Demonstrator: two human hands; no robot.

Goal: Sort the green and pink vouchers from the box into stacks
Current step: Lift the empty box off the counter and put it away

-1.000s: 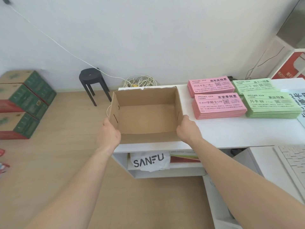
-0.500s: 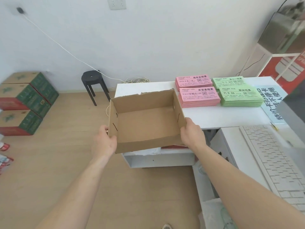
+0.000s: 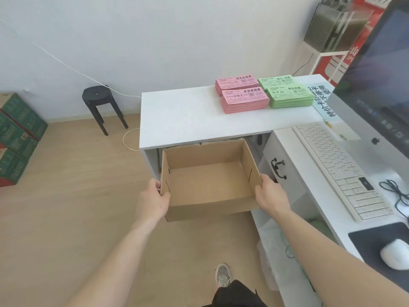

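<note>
An open cardboard box (image 3: pixel 208 185) with nothing inside hangs in the air below and in front of the white table (image 3: pixel 188 120). My left hand (image 3: pixel 152 200) grips its near left corner and my right hand (image 3: pixel 271 196) grips its near right corner. Two pink voucher stacks (image 3: pixel 242 95) lie at the back of the table. Right beside them are two green voucher stacks (image 3: pixel 287 91).
A black stool (image 3: pixel 101 103) stands by the wall at the left, with green cartons (image 3: pixel 17 134) further left. To the right, a lower desk carries a white keyboard (image 3: pixel 338 169), a monitor (image 3: pixel 380 85), a mouse (image 3: pixel 396 253) and cables. My shoe (image 3: pixel 222 275) is on the wooden floor.
Both hands have lifted the empty box off the table and brought it down and toward me, below the table's front edge. The view has pulled back and turned right.
</note>
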